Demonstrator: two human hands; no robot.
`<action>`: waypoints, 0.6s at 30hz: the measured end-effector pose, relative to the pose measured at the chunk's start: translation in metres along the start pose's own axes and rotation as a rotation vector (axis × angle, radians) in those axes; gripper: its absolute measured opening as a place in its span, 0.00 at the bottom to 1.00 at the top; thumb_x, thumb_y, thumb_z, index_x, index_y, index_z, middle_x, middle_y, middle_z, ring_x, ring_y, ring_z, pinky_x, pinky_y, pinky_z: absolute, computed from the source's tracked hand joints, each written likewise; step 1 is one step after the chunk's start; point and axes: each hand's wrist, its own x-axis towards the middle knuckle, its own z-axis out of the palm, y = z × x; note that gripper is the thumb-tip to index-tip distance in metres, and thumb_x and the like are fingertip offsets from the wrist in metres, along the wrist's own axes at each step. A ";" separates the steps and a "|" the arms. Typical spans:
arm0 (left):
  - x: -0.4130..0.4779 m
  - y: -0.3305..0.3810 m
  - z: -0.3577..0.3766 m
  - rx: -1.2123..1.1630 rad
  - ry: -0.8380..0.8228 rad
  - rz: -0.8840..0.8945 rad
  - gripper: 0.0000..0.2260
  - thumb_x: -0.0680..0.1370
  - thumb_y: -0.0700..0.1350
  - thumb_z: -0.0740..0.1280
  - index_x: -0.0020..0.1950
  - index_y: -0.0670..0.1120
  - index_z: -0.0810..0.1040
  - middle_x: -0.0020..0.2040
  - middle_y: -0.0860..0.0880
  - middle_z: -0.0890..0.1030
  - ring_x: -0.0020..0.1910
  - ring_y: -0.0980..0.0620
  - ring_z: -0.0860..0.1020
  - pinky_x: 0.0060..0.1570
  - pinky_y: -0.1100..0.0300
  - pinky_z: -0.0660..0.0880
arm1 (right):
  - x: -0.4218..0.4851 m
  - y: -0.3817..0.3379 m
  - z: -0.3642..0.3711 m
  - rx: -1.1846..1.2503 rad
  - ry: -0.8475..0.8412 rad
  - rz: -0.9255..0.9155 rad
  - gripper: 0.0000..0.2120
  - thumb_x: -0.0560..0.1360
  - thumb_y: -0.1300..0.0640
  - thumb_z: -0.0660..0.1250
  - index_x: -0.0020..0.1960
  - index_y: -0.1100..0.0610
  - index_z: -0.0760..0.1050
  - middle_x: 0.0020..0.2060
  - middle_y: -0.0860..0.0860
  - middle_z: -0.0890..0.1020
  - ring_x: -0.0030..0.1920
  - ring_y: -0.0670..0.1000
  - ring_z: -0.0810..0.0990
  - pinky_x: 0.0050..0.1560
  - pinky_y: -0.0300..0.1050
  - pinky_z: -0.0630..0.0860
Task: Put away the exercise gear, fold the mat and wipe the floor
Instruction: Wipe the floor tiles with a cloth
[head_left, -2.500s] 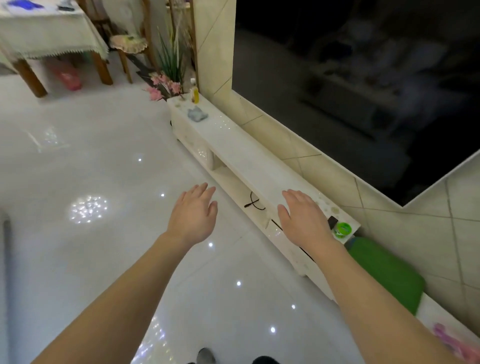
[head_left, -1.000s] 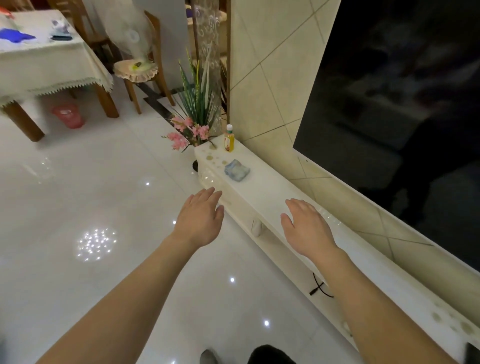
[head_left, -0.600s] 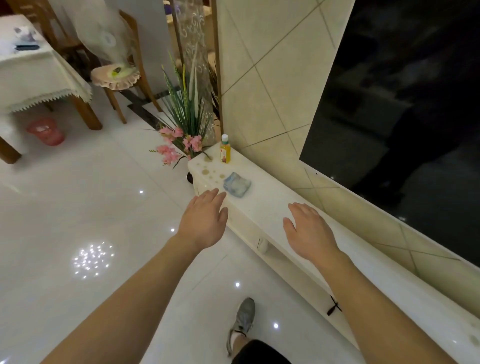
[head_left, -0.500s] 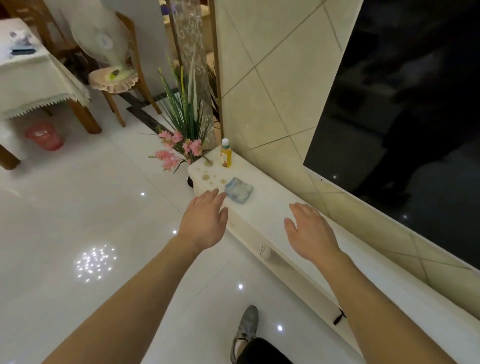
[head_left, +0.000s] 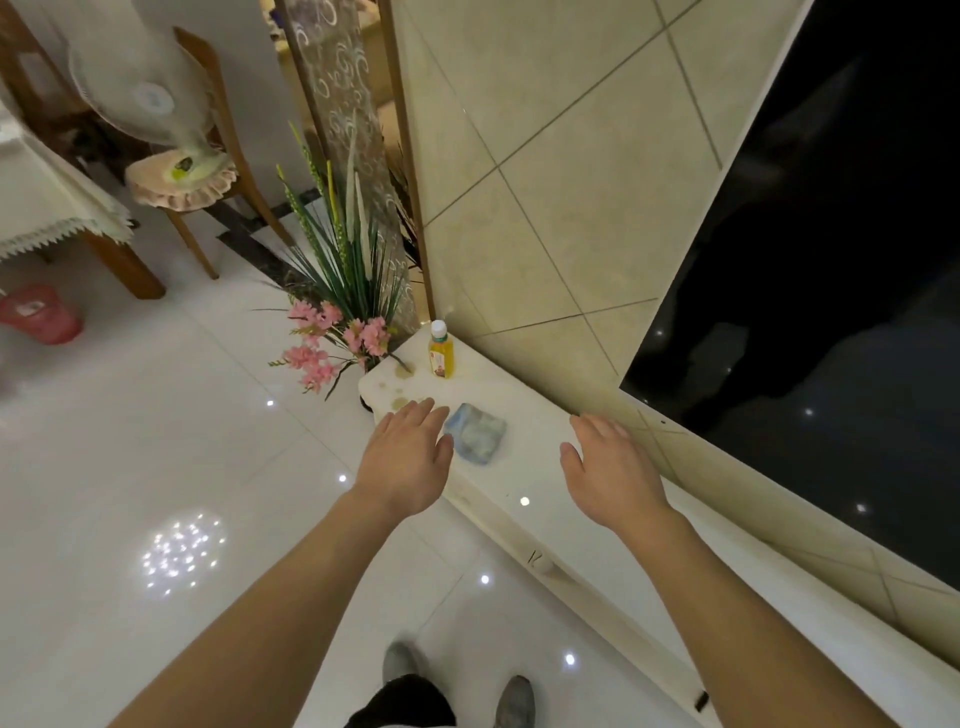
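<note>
Head camera: the person has closed in along the low table, and the blue cloth now lies just beside the left hand. Both hands spread flat, holding nothing; the right hand hovers nearby. Grabbing it for wiping the floor looks next.

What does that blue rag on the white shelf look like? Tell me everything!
The rag is pale blue with whitish patches. It looks like soft cloth, crumpled into a rough square lump. It lies on the glossy white shelf, near its end and apart from the bottle. The left hand hovers right beside it; whether it touches is unclear.
</note>
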 end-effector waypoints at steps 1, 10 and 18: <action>0.009 -0.006 -0.001 -0.006 -0.008 0.002 0.22 0.84 0.50 0.55 0.78 0.47 0.65 0.78 0.45 0.65 0.77 0.45 0.61 0.76 0.50 0.56 | 0.008 -0.003 0.000 -0.003 0.003 0.004 0.25 0.83 0.48 0.50 0.77 0.56 0.59 0.75 0.51 0.64 0.75 0.51 0.59 0.74 0.46 0.57; 0.100 -0.069 -0.002 -0.055 -0.085 0.094 0.22 0.84 0.51 0.55 0.78 0.46 0.64 0.78 0.45 0.64 0.78 0.46 0.60 0.77 0.51 0.55 | 0.084 -0.042 0.013 0.004 0.024 0.160 0.24 0.83 0.48 0.51 0.75 0.57 0.61 0.73 0.52 0.66 0.73 0.52 0.63 0.72 0.47 0.58; 0.163 -0.102 0.018 -0.023 -0.222 0.199 0.22 0.84 0.50 0.55 0.76 0.44 0.67 0.76 0.44 0.68 0.75 0.45 0.64 0.75 0.51 0.59 | 0.124 -0.051 0.045 0.032 -0.001 0.291 0.24 0.83 0.48 0.52 0.75 0.57 0.62 0.73 0.54 0.67 0.72 0.54 0.64 0.72 0.47 0.59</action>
